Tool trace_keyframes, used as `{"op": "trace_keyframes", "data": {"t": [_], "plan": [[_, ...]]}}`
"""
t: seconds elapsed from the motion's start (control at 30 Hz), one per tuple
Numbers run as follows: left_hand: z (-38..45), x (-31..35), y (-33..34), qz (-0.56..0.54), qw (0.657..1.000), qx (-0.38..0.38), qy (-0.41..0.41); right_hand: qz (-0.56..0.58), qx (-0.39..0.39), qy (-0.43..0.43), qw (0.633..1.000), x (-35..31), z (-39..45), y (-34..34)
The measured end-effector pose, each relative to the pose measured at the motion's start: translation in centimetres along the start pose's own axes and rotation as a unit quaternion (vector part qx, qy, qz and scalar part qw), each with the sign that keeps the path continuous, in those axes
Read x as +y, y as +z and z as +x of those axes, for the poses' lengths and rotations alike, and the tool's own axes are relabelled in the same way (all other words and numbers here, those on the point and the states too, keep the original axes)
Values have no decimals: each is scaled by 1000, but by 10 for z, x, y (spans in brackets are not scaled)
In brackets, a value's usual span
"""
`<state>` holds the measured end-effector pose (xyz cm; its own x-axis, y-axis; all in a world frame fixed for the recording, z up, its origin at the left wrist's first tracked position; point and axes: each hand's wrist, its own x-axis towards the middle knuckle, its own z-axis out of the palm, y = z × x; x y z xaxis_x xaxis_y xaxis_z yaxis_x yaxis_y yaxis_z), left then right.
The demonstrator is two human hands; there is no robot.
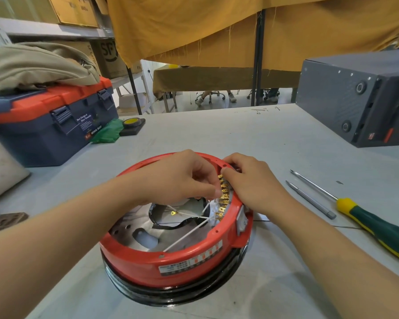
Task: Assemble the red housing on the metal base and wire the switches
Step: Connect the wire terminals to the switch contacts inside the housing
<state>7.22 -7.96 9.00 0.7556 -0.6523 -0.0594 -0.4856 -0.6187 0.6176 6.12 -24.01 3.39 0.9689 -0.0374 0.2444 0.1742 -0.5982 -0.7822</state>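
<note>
The round red housing [148, 259] sits on the dark-rimmed metal base [171, 295] in the middle of the table. A row of brass switch terminals [224, 199] lines the inside of its right wall. My left hand [182, 176] reaches over the housing and pinches a white wire [206, 207] at the terminals. My right hand [251, 183] grips the right wall of the housing, its fingers curled over the rim by the topmost terminal. Other white wires [184, 236] cross the shiny inner plate, one ending in a yellow ring lug [173, 213].
Two screwdrivers lie to the right: a slim grey one [313, 201] and one with a green and yellow handle [378, 229]. A blue and orange toolbox [48, 130] stands at the left, a tape roll [130, 123] beside it. A grey machine [355, 97] fills the far right.
</note>
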Motion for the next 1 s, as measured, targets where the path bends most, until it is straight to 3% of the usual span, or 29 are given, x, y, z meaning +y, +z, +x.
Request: {"op": "trace_keyframes", "data": {"t": [0.3,0.53,0.8,1.0], "plan": [[-13,-6,11,47,995,55,72,0,-3,-7,1000,1,0,1],[-19,-11,9,-3,995,82,63,4,-3,-2,1000,2,2,1],[-22,-14,12,55,980,168,92,9,-8,1,1000,1,1,1],[-23,-17,14,114,970,167,131,6,-7,-1,1000,2,1,0]]}}
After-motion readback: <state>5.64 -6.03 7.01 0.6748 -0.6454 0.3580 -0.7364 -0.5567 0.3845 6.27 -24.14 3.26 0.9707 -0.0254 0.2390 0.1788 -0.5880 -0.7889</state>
